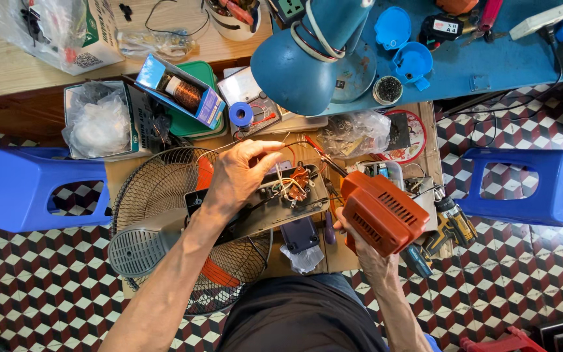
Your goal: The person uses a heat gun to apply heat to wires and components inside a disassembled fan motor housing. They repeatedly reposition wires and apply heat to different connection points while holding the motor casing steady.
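Fan motor (292, 184), copper windings exposed, lay at the table's (343, 259) centre. Left hand (241, 175) pressed down on its housing, fingers curled over wires. Right hand (358, 236), at four o'clock, gripped an orange soldering gun (380, 210), tip toward the windings: soldering stage; steady tip contact seemed required.

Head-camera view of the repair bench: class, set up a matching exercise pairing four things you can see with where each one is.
Things:
1. orange soldering gun
2. blue desk lamp
3. fan grille
4. blue solder spool

Places:
A. lying under the left forearm
B. gripped in the right hand
C. beside the open box holding a copper coil
D. hanging over the top of the bench

Pairs: 1-B, 2-D, 3-A, 4-C
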Action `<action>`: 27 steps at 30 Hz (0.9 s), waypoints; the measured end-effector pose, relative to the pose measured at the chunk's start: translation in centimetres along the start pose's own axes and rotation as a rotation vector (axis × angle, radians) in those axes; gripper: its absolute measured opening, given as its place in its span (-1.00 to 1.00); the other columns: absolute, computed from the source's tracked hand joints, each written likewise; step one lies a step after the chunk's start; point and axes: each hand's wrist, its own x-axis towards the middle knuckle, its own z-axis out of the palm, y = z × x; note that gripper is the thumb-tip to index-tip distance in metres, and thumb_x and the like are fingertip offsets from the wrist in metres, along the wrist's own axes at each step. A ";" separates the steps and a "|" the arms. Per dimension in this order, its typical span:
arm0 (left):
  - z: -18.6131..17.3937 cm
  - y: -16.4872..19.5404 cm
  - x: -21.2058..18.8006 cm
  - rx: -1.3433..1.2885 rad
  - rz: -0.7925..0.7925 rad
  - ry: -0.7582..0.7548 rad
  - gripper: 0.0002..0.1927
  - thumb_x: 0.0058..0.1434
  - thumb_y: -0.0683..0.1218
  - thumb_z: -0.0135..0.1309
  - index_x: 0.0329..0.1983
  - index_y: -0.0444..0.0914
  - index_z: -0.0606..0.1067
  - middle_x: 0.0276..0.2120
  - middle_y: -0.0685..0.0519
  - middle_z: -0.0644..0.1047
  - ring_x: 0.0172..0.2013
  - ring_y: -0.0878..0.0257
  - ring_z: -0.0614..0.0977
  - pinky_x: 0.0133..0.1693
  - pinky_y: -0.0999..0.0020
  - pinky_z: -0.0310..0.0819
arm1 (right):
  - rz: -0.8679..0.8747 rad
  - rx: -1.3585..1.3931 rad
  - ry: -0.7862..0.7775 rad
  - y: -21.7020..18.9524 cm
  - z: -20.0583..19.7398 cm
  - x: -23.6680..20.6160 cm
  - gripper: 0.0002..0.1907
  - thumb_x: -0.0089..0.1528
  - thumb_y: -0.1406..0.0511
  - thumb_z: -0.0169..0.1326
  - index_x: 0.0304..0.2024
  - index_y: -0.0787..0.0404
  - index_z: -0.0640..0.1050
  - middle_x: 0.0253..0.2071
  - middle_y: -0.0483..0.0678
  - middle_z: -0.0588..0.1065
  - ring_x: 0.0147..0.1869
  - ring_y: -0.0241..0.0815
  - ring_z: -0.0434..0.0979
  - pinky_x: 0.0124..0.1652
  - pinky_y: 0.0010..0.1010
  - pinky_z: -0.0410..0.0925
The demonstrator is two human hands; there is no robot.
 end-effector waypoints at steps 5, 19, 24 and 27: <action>0.4 0.2 0.2 0.163 0.108 0.014 -0.79 0.28 -0.06 0.18 -0.05 -0.17 0.65 -0.37 0.03 0.61 -0.29 0.16 0.65 -0.20 0.28 0.52 | 0.331 0.021 0.020 2.1 0.7 0.5 -0.83 0.23 0.27 0.24 -0.15 0.18 0.68 -0.35 -0.11 0.67 -0.38 -0.40 0.64 -0.51 -0.52 0.44; 1.0 0.5 0.1 0.175 0.178 0.062 -0.83 0.29 -0.06 0.13 -0.15 -0.20 0.64 -0.36 0.05 0.57 -0.27 0.15 0.61 -0.17 0.24 0.50 | 0.172 -0.067 0.014 1.7 1.1 1.3 -0.90 0.28 0.30 0.22 -0.18 0.12 0.70 -0.46 -0.17 0.62 -0.61 -0.42 0.45 -0.66 -0.56 0.33; 0.9 0.8 0.0 0.161 0.159 0.067 -0.84 0.29 -0.06 0.13 -0.15 -0.19 0.63 -0.37 0.06 0.56 -0.30 0.17 0.60 -0.20 0.25 0.50 | 0.144 -0.098 0.015 1.0 1.3 1.6 -0.81 0.25 0.24 0.21 -0.16 0.18 0.68 -0.46 -0.18 0.61 -0.61 -0.46 0.44 -0.64 -0.58 0.33; 0.8 0.9 -0.1 0.160 0.127 0.059 -0.83 0.29 -0.05 0.13 -0.15 -0.19 0.64 -0.38 0.07 0.56 -0.32 0.18 0.59 -0.23 0.26 0.49 | -0.014 -0.226 -0.019 0.8 1.5 1.7 -0.79 0.26 0.22 0.16 -0.14 0.16 0.69 -0.42 -0.22 0.62 -0.58 -0.50 0.49 -0.61 -0.63 0.37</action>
